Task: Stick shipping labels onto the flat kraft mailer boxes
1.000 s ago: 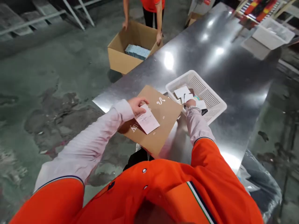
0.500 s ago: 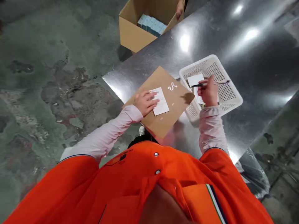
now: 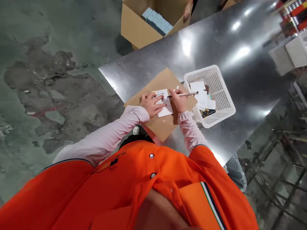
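Note:
A flat brown cardboard envelope [image 3: 165, 124] lies on the shiny metal table [image 3: 216, 41] in front of me. On it rests a small white label [image 3: 166, 110] with a barcode. My left hand [image 3: 150, 104] presses flat on the label's left side. My right hand [image 3: 179, 100] is closed around a pen [image 3: 188, 94], whose tip touches the label near its top edge. Both my forearms are in pale pink sleeves under an orange vest.
A white perforated plastic basket [image 3: 224, 105] with paper slips and a dark card sits just right of the envelope. Beyond the table's far corner, an open cardboard box [image 3: 136, 28] of light-blue packs stands on the floor; another person's hand [image 3: 186, 12] rests on its rim.
My right hand lifted the pen out of the basket and brought it left onto the label. My left hand stayed pressed on the label. The view shifted slightly.

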`<act>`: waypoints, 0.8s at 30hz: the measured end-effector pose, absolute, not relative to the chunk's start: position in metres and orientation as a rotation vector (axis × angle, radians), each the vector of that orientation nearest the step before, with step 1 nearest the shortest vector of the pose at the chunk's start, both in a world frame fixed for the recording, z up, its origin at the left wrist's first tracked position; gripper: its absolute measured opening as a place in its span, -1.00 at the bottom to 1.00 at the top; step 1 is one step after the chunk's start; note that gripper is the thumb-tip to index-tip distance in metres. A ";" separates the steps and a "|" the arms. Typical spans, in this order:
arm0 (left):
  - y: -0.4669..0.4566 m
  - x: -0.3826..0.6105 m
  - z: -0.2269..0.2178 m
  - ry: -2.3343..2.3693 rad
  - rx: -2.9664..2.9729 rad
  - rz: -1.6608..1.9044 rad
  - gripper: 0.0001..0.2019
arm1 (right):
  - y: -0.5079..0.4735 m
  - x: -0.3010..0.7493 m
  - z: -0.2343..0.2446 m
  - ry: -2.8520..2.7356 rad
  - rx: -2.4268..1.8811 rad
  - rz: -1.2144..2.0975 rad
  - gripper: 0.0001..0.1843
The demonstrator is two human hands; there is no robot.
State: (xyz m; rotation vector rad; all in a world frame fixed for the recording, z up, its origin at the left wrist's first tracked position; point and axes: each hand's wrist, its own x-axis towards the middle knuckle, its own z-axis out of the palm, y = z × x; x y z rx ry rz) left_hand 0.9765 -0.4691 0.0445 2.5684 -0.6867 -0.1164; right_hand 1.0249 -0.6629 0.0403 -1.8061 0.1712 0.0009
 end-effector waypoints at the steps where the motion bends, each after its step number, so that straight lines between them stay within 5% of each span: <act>1: -0.469 0.976 0.044 -0.684 2.557 -0.128 -0.69 | -0.666 1.024 0.042 0.221 -1.784 -0.037 -0.53; 24: -0.466 0.973 0.042 -0.794 2.684 -0.108 -0.66 | -0.656 1.019 0.028 0.175 -1.794 -0.293 -0.40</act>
